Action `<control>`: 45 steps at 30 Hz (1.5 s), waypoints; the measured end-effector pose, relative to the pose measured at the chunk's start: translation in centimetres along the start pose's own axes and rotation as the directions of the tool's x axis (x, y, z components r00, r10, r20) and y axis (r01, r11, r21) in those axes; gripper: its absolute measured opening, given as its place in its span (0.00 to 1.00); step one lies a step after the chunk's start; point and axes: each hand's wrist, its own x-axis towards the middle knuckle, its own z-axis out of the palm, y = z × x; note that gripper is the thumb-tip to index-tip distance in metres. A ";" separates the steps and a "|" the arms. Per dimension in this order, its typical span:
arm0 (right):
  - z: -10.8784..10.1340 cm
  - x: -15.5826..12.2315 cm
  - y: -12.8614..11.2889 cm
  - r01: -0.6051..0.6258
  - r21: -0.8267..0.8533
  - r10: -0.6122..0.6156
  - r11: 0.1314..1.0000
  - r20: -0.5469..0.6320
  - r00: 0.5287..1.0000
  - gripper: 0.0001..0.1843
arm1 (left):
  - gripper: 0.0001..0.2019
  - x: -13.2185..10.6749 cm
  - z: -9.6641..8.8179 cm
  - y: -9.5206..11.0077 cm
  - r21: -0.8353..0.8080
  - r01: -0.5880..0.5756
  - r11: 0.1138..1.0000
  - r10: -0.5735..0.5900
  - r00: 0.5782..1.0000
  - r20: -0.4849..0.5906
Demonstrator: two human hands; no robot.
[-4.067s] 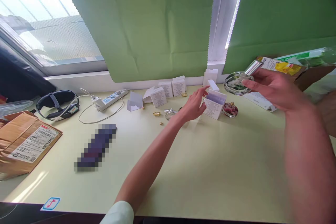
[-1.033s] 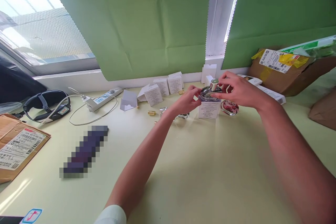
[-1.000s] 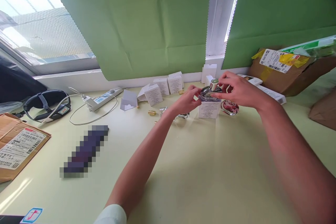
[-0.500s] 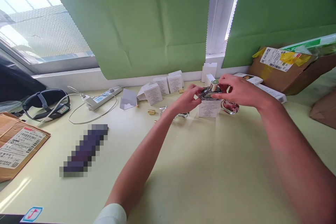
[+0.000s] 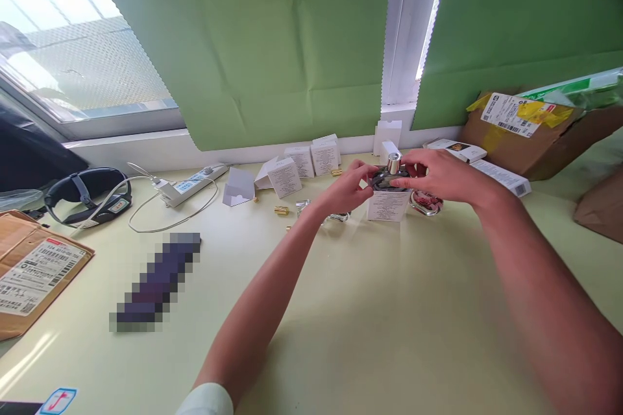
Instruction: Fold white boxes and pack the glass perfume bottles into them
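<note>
A dark glass perfume bottle with a shiny silver top is upright at the back of the table. My left hand grips its left side with bent fingers. From the right, my right hand closes its thumb and fingers on the other side. Directly below the bottle is a white printed box; whether the two touch is hard to tell. Close to my right wrist lies a silver-rimmed bottle with a pink-red pattern. Partly behind my left forearm are silver pieces.
Several small white boxes stand along the wall. Gold caps lie in front of them. To the left are a power strip, a head strap device, a blurred dark object and a parcel. A cardboard box sits at right.
The bottle's silver top has gone from leaning to nearly upright, and the bottle has levelled out. My right fingers have come slightly lower beside it. My left hand has hardly moved.
</note>
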 end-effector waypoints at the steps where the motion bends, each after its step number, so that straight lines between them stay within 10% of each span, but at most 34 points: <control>1: 0.0 0.0 -0.1 -0.006 -0.004 0.006 1.000 0.004 1.000 0.18 | 0.19 0.0 0.0 0.0 -0.004 0.000 1.000 0.000 1.000 0.004; 15: 0.5 -0.3 -0.5 -0.200 0.148 0.179 0.969 0.146 0.973 0.15 | 0.16 -0.1 0.2 0.1 0.034 0.006 0.999 -0.006 1.000 0.011; 25: 0.4 -0.2 -0.7 -0.108 -0.006 0.108 0.994 -0.005 0.994 0.19 | 0.16 0.0 0.4 -0.6 0.052 -0.023 0.998 0.021 0.999 0.026; 45: 0.9 0.0 -1.1 -0.135 0.088 0.128 0.987 0.083 0.988 0.18 | 0.16 -0.6 0.0 0.6 0.048 0.034 0.998 -0.040 0.993 0.114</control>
